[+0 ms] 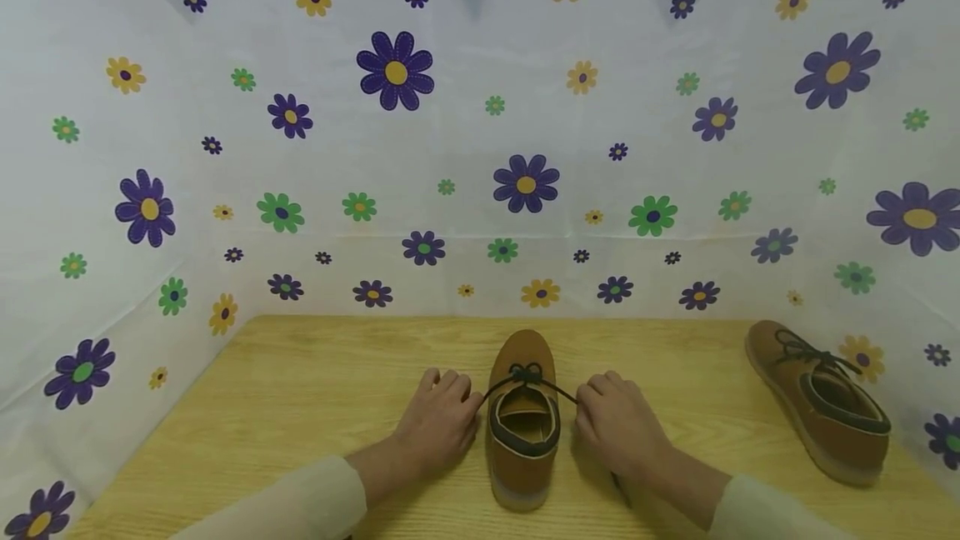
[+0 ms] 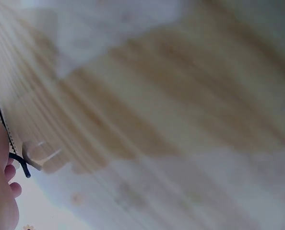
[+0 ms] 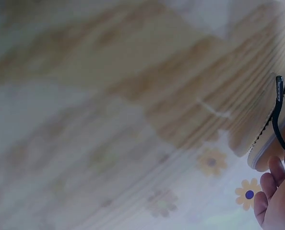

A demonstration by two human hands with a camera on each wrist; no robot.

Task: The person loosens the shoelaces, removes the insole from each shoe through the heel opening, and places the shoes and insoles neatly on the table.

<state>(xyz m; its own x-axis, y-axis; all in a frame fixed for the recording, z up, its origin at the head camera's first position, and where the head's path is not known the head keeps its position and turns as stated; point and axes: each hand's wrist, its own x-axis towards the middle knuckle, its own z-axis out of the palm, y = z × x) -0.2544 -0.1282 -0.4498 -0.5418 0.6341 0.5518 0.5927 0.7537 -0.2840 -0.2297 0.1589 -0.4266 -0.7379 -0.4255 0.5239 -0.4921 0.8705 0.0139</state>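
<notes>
A brown shoe [image 1: 522,473] with a dark padded collar stands on the table between my hands, its toe pointing away. Dark laces are looped at its front, and a strand runs out to each side. My left hand [image 1: 438,423] pinches the left strand beside the collar; in the left wrist view a dark lace end [image 2: 20,163] pokes out past the fingers. On the other side, my right hand [image 1: 618,423] pinches the right strand. Its tipped lace end [image 3: 277,110] rises from the fingers in the right wrist view, beside the pale sole.
A second brown shoe [image 1: 855,448] with tied dark laces stands at the right edge of the wooden table [image 1: 300,382]. White cloth [image 1: 450,140] printed with flowers encloses the table at the back and both sides.
</notes>
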